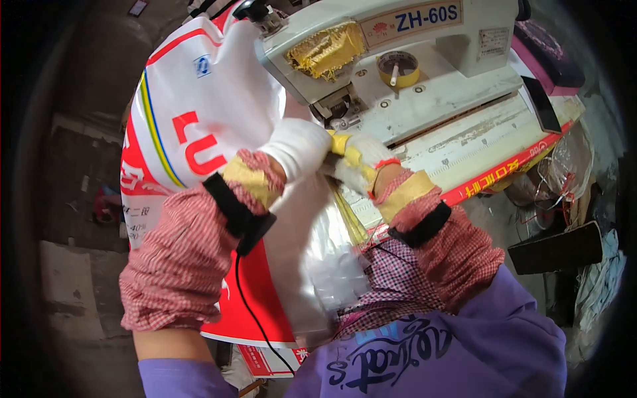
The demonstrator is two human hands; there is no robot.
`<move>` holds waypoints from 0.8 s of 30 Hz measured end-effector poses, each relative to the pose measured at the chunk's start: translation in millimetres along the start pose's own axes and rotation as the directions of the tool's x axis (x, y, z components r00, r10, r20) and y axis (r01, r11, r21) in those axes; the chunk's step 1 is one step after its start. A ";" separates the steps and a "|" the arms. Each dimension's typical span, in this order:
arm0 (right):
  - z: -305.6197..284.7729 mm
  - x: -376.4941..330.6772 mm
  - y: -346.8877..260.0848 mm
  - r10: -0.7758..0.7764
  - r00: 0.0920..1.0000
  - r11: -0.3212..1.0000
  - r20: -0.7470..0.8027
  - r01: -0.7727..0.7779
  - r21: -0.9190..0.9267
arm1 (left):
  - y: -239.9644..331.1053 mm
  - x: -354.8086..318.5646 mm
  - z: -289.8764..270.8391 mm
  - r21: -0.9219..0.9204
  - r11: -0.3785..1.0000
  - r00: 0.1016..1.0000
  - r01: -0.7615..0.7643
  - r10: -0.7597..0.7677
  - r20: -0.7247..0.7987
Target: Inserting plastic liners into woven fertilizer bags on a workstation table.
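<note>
Dim grey floor spreads out on the left, darkening toward the edges. Over it hangs a large white sack with red panels and lettering, creased at its far end and reaching from the far left to the near middle, its right side running up to the front of a pale sewing machine that stands on the far right. Between near and far come the forearms in red checked sleeves, out of a purple top. At the near right is a dark board, with a crumpled clear bag farther off. At the sack's right side, the left hand wears a white glove; its fingers are hidden, so its grip cannot be told. Just to the right, the right hand, in a white-and-yellow glove, bends inward close to the sewing head; whether it holds anything cannot be told. Yellow wrapping covers part of that head. Smaller still are a black phone-like slab at the machine's right end, a yellow tape roll on its bed, and a slim white stick resting at the roll.
</note>
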State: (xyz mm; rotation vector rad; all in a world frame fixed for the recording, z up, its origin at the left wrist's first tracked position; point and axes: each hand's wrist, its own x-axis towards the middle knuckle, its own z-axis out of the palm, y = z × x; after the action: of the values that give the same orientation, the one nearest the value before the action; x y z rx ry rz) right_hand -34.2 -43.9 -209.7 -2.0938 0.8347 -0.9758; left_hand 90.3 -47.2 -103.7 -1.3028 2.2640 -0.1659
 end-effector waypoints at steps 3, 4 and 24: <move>14.4 -2.3 -9.8 -0.003 1.000 0.925 -0.015 0.009 0.380 | -33.3 21.3 3.6 0.034 0.974 0.974 0.225 -0.226 0.015; 18.4 -5.4 -15.2 0.155 0.986 0.853 0.067 -0.168 0.495 | -39.6 18.4 3.2 0.081 0.982 0.982 0.171 -0.177 0.071; 78.3 -89.3 -249.4 -0.744 0.642 0.634 0.186 0.589 0.500 | -66.8 -389.7 4.1 -0.447 0.795 0.472 0.410 -0.604 -0.642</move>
State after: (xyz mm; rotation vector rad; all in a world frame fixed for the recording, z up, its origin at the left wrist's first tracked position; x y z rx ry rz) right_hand 49.1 190.0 -88.5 -2.1308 -0.4083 -0.9405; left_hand 301.1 243.4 62.0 -2.4022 2.4751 -0.8473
